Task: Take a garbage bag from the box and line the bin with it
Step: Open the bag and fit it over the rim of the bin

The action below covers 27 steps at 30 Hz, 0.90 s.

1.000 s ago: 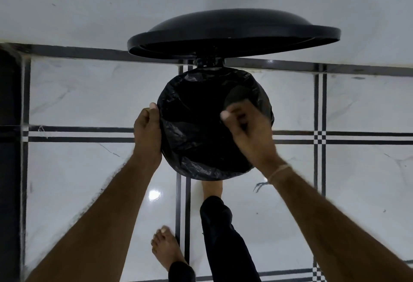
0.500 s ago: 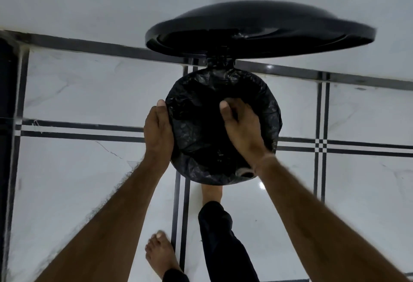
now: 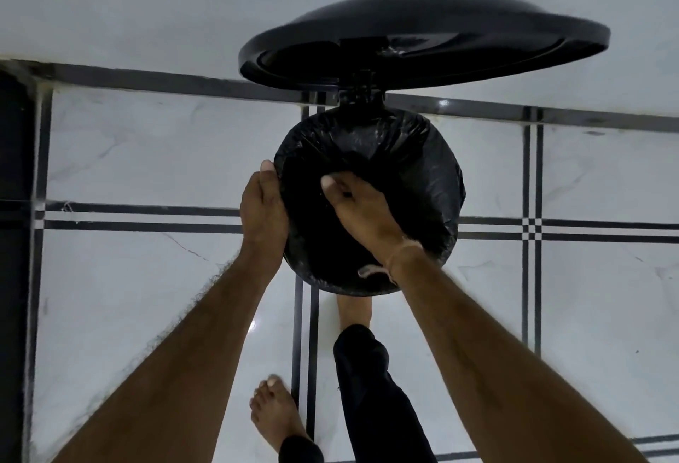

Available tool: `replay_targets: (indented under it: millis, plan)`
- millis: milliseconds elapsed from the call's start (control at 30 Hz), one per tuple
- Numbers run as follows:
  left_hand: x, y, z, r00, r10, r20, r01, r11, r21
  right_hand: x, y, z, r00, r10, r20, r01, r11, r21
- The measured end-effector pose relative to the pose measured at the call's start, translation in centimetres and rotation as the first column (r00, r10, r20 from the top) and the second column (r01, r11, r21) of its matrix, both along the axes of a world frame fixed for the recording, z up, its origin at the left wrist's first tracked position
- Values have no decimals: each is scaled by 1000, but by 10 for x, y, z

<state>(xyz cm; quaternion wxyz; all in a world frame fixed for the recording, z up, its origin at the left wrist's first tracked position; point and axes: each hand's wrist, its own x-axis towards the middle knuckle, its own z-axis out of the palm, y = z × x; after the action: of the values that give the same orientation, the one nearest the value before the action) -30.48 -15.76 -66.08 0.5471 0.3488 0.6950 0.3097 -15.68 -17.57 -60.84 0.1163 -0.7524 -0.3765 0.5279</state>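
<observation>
A round black pedal bin stands on the floor below me with its lid (image 3: 422,40) raised at the back. A black garbage bag (image 3: 411,176) is draped over the bin's rim and hangs down inside. My left hand (image 3: 262,213) grips the bag-covered rim on the left side. My right hand (image 3: 362,211) reaches into the bin's mouth with its fingers pressed into the bag. The bin's body is hidden under the bag. No bag box is in view.
White marble floor tiles (image 3: 147,297) with black line borders surround the bin. A white wall (image 3: 147,3) rises behind it. My right foot (image 3: 354,310) rests at the bin's base and my left foot (image 3: 275,411) stands behind it. A dark edge (image 3: 14,242) runs along the left.
My right hand has gone deeper into the bin's mouth, pressing the bag inward. My left hand has stayed on the left rim. The view has shifted, so the bin sits further right.
</observation>
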Motion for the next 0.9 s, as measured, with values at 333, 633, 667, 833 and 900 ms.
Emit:
replay_targets:
  millis: [333,633,667,833,900]
  plan:
    - [5,-1,1,997,53,-50,-53,999,-6,34,-41,-14,833,543,106,-440,766,-468]
    - [8,-1,5,996,52,-74,-53,999,-8,-12,-55,17,923,384,-35,-380,889,-257]
    - [9,-1,7,996,56,-66,-57,998,-14,-15,-57,8,916,396,-58,-395,869,-297]
    - [2,2,6,999,42,-16,-43,999,-30,-7,-57,1,866,396,304,-328,911,-250]
    - [3,2,7,999,40,-11,-40,998,-40,3,-71,10,801,369,472,-337,929,-154]
